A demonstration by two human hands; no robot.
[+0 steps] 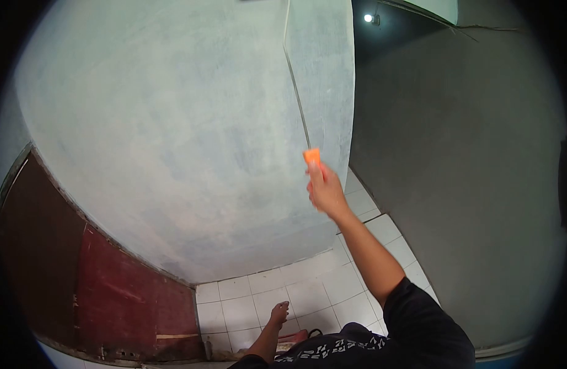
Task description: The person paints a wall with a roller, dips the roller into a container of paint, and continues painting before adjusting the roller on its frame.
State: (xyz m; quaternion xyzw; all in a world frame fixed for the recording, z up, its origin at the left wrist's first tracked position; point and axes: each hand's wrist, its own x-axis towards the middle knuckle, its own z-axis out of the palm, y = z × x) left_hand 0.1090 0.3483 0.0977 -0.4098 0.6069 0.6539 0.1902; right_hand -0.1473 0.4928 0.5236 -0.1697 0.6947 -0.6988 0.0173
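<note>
My right hand (325, 189) is closed around the orange handle of a paint roller (299, 98), raised in front of the pale wall (185, 123). A long thin metal rod runs up from the handle and bends near the top. Only a dark sliver of the roller head shows, cut off by the upper edge of the view. Low down, my left hand (279, 313) hangs over the tiled floor near my body. Its fingers are loosely curled, and I see nothing in them.
White floor tiles (308, 284) run along the wall's foot. A dark red panel (132, 295) stands at the lower left. To the right is a dark grey wall (455, 154), with a lit bulb (368, 18) beyond the pale wall's edge. Something reddish lies by my waist.
</note>
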